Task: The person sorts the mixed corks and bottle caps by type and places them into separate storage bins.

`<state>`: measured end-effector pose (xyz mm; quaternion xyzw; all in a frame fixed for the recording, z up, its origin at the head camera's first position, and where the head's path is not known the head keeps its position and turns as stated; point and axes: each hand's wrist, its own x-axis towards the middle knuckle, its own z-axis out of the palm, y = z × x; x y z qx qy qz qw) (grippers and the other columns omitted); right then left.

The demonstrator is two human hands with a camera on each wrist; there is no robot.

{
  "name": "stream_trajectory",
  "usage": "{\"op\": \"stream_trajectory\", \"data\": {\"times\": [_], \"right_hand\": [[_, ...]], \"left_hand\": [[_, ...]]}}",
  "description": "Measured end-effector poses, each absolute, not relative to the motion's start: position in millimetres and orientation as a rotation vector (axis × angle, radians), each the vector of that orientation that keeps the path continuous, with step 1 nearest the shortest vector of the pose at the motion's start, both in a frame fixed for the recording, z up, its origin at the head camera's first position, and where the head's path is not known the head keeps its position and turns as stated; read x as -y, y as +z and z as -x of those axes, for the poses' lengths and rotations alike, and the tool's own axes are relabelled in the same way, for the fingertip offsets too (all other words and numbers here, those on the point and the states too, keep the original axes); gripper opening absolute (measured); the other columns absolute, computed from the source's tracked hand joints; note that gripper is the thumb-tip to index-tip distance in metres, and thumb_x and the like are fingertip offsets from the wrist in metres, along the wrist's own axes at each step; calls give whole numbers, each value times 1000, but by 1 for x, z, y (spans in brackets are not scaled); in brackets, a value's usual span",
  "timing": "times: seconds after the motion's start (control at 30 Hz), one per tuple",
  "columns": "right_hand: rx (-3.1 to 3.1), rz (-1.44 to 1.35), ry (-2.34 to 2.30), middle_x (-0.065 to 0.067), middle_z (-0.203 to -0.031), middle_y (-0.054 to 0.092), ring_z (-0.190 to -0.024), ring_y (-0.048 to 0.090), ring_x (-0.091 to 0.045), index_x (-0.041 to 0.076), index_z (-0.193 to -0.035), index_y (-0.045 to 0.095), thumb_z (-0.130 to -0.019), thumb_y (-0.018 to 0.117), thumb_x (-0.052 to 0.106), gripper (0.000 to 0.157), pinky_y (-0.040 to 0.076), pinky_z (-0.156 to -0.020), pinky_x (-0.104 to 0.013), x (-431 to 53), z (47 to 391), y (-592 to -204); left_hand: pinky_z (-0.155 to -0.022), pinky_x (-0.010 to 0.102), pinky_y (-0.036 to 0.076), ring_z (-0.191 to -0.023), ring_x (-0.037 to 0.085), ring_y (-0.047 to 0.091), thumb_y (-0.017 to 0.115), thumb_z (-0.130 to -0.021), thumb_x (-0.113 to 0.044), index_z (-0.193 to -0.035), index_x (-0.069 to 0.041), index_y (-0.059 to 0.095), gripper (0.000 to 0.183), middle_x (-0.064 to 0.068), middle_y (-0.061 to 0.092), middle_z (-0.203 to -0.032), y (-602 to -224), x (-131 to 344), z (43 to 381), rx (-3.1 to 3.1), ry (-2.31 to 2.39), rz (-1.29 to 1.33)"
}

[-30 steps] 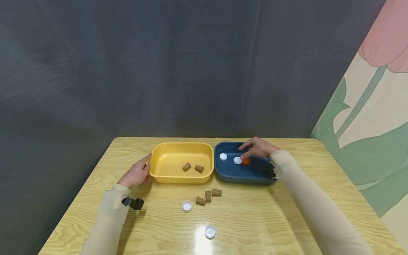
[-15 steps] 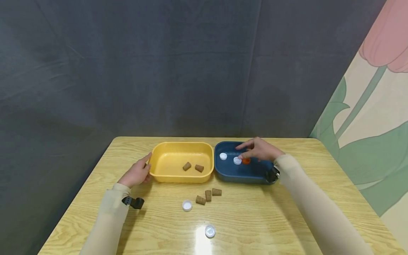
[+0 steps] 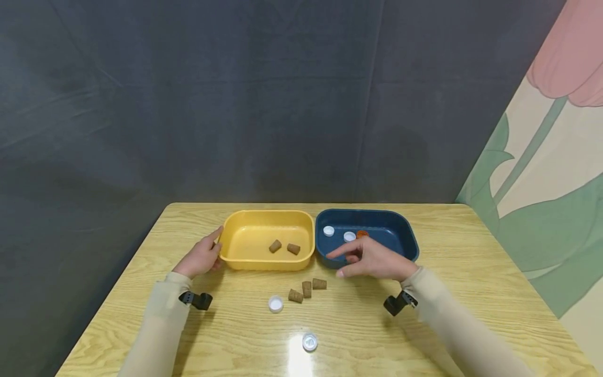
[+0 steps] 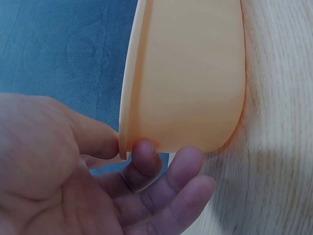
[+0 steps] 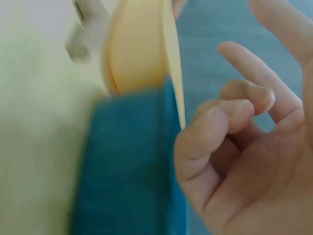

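Fingers of the left hand [image 3: 200,257] pinch the rim of the smooth yellow tray [image 3: 266,265]; thumb and forefinger of the right hand [image 3: 377,260] stand apart near the blue tray [image 3: 394,242]. Three rough cylindrical corks [image 3: 319,284] lie on the table [image 3: 226,330]. Since the previous frame, the right hand has withdrawn from the round white cap [image 3: 349,236] inside the blue tray.

In the head view, your right hand [image 3: 377,260] hides part of the near wall of the blue box [image 3: 395,243] and partly covers the orange cap [image 3: 361,233]. Your sleeves [image 3: 153,324] run past the bottom edge, and any marking on the silvery cap [image 3: 310,342] is too small to read. Your left wrist view cuts off the yellow box [image 4: 190,73] at the top; your right wrist view blurs the blue box and crops it below.
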<state>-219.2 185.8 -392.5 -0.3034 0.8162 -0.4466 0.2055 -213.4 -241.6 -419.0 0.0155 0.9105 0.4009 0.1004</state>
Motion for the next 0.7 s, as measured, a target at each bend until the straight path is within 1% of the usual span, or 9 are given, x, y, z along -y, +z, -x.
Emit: {"op": "stream_trajectory", "data": {"times": [0.1,0.27,0.33,0.5,0.7], "right_hand": [[-2232,875,-1255,4,-66,30,-60,32,-9,17,-124,72,-84,83,21,42,31,-56,-24,-176,205,-403],[-2221,900,-1251,4,-66,30,-61,32,-8,9,-129,69,-81,85,23,52,28,-56,-25,-166,193,-422],[-2227,891,-1260,3,-67,31,-61,33,-8,8,-129,69,-81,85,24,53,27,-57,-25,-163,192,-430],[-2264,843,-1279,2,-68,32,-62,33,-8,8,-128,69,-80,86,26,54,28,-57,-23,-159,192,-445],[-2287,823,-1292,1,-67,33,-61,34,-9,6,-129,68,-79,86,25,56,30,-58,-21,-154,194,-454]], "left_hand": [[-68,41,54,-70,24,57,33,-109,-7,-160,-1,12,56,17,54,-85,-419,242,213,-2689,1190,-53],[-67,40,54,-70,24,57,34,-109,-7,-160,-1,12,56,16,54,-85,-419,242,213,-2694,1186,-69],[-67,40,54,-69,23,57,34,-109,-7,-160,0,13,56,16,54,-85,-419,242,213,-2694,1189,-72],[-66,38,53,-69,22,56,34,-109,-7,-160,-1,13,56,17,54,-85,-419,242,213,-2699,1190,-69],[-66,37,53,-68,22,57,35,-109,-7,-160,-1,13,56,17,55,-86,-420,244,215,-2694,1200,-74]]}}
